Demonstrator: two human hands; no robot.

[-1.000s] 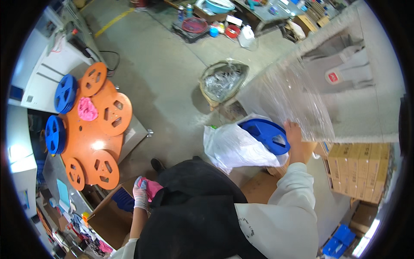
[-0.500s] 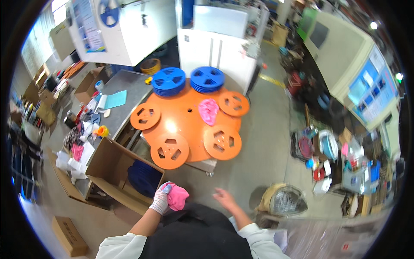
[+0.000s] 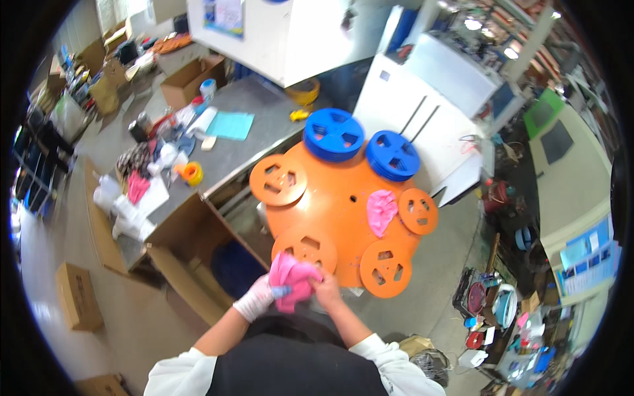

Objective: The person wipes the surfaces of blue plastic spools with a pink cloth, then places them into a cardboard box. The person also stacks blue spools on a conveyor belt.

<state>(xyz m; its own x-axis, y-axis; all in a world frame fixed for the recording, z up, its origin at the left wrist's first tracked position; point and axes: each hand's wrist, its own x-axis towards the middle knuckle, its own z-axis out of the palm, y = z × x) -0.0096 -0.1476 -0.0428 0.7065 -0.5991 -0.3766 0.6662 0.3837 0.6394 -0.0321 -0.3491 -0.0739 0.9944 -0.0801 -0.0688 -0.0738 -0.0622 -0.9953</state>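
Pink glove [image 3: 292,279], orange table [image 3: 343,198], blue reels [image 3: 333,134].

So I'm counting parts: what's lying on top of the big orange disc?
On the big orange disc: four small orange reels, two blue reel stacks and a pink cloth. The hands hide part of the nearest reel.

Grey concrete floor [image 3: 462,264] spreads out around a big round orange table [image 3: 343,204]. Just left of that table there's a long grey workbench [image 3: 231,148], cluttered. Behind the table, white cabinets [image 3: 422,99] against the back. Cardboard boxes [image 3: 78,297] sit well left of it on the floor. Bright light falls from upper right.
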